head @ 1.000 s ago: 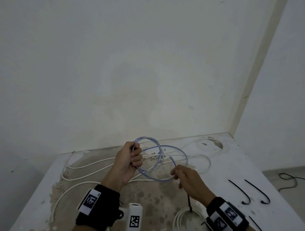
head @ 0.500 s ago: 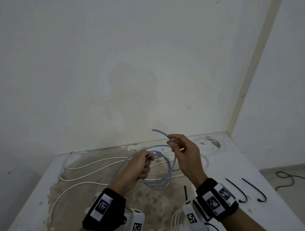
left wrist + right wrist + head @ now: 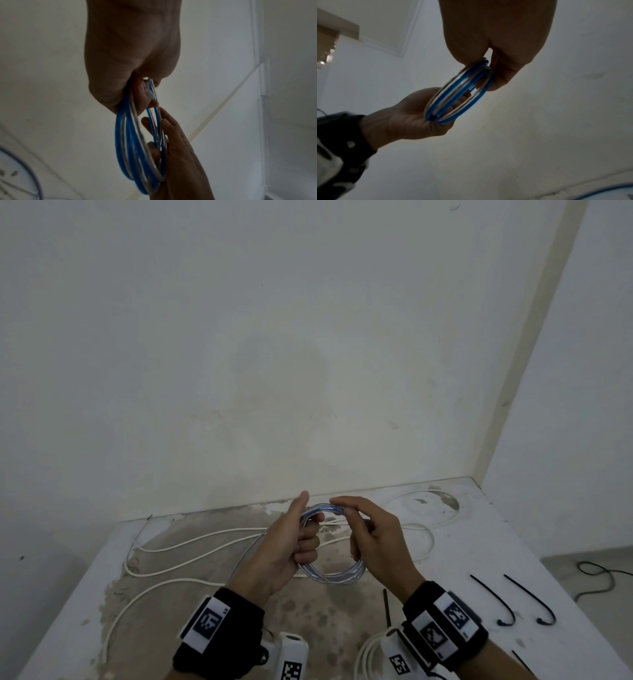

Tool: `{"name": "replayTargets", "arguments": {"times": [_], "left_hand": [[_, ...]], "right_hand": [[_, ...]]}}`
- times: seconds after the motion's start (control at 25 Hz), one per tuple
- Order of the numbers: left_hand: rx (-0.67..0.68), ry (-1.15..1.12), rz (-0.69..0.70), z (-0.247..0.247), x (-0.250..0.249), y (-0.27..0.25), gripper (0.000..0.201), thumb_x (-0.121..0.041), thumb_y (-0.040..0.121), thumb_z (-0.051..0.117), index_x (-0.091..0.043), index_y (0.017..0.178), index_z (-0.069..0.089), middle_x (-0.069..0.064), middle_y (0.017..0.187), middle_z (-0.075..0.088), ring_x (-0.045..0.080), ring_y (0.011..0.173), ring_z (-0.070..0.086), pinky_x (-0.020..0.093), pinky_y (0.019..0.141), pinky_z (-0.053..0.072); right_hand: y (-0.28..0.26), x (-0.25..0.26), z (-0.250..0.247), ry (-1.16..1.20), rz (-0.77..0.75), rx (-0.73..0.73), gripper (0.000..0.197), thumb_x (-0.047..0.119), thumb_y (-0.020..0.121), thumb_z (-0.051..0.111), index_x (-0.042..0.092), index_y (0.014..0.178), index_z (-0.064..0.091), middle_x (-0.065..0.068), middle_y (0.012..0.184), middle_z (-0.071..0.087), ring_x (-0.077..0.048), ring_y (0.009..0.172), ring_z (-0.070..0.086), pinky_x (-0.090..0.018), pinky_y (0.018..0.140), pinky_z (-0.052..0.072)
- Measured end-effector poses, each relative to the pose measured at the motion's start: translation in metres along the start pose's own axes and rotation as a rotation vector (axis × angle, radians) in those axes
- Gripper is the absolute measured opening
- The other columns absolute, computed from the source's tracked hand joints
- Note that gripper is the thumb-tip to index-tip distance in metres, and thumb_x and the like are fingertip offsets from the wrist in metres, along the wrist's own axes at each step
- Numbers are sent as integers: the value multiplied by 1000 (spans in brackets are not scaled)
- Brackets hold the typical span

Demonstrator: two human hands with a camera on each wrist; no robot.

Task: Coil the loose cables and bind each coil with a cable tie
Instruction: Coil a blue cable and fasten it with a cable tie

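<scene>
Cable (image 3: pixel 164 546) in white lies slack along the left part of the table (image 3: pixel 68 621), its long loops running from near the left edge toward the far wall; to their right the left hand (image 3: pixel 287 546) is raised above the table's middle, fingers curled round one side of the blue-and-clear coil (image 3: pixel 329 577), thumb upright. The coil hangs clear of the surface, several turns together (the wrist views show blue and clear strands side by side); the right hand (image 3: pixel 370 539) pinches the coil's top between thumb and forefinger, its other fingers bent against the far side of the loop. Below the right wrist a white coil (image 3: pixel 366 652) rests at the near edge, a straight black cable tie (image 3: pixel 387 607) just beyond it; further right two hooked black cable ties (image 3: pixel 513 601) lie side by side, apart from each other, on bare table short of the right edge. Past that edge a dark cord (image 3: pixel 603 577) curls on the floor.
</scene>
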State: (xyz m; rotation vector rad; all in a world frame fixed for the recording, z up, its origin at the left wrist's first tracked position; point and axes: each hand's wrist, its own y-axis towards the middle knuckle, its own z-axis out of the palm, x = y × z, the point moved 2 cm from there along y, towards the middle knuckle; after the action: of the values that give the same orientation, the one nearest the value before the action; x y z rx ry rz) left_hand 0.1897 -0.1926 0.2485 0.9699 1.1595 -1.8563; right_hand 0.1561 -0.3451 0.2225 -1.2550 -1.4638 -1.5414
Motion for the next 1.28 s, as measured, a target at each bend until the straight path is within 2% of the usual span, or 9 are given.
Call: {"name": "replayTargets", "arguments": {"times": [0.16,0.24,0.36,0.48,0.68,0.84,1.0,1.16,1.28], "left_hand": [[39,-3,36,4,3,0,33,-32,102,41,-9,80,51,-6,51,20,4,37,15,17,34,13],[92,-46,37,4,2,-1,34,-32,102,41,-9,81,54,-6,53,21,4,38,16,17,34,15],[135,-54,42,1,3,0,36,-33,103,41,-7,84,58,-6,54,25,4,38,21,17,35,23],[92,209,145,-2,10,3,29,-32,103,43,-8,100,59,-5,57,36,8,44,34,23,46,41],[78,562,327,8,20,3,34,-26,106,31,-15,114,63,-1,66,35,12,47,31,27,48,38],[162,206,117,20,33,8,31,-23,106,33,-7,96,58,-1,65,31,8,44,25,22,44,25],[306,-12,-209,33,42,13,33,-25,102,37,-8,83,57,-4,54,30,9,41,27,22,41,30],[354,-23,-215,44,52,19,32,-28,104,36,-12,80,50,-5,57,30,6,41,26,20,40,31],[291,111,-145,47,65,29,33,-30,105,34,-12,81,48,-6,56,32,5,41,22,17,38,26]], "right_hand": [[-5,-1,-3,30,18,69,25,15,104,48,22,120,67,6,86,71,-14,49,56,-24,50,47],[-9,1,-3,149,108,95,26,18,106,43,22,126,60,-3,96,73,-20,50,60,-27,51,51],[-14,3,-4,393,280,87,25,23,105,44,19,123,61,-10,80,67,-15,41,46,-27,43,47],[-12,-3,-7,656,425,8,28,24,104,46,11,120,64,-3,70,56,-5,37,30,-18,35,31],[-18,-11,-9,551,459,-5,33,27,108,38,13,120,65,3,68,44,-7,45,21,-20,39,21],[-25,-15,-20,497,461,-46,35,29,108,35,12,122,63,4,66,33,-7,47,19,-20,38,23],[-33,-24,-38,404,435,-83,35,29,108,35,14,119,65,1,67,25,-9,48,18,-22,41,19],[-39,-32,-60,319,428,-32,34,31,108,37,15,122,63,0,70,44,-14,53,37,-28,48,34],[-54,-48,-99,82,468,5,27,34,105,45,24,125,61,-5,95,67,-16,79,66,-29,72,55]]}}
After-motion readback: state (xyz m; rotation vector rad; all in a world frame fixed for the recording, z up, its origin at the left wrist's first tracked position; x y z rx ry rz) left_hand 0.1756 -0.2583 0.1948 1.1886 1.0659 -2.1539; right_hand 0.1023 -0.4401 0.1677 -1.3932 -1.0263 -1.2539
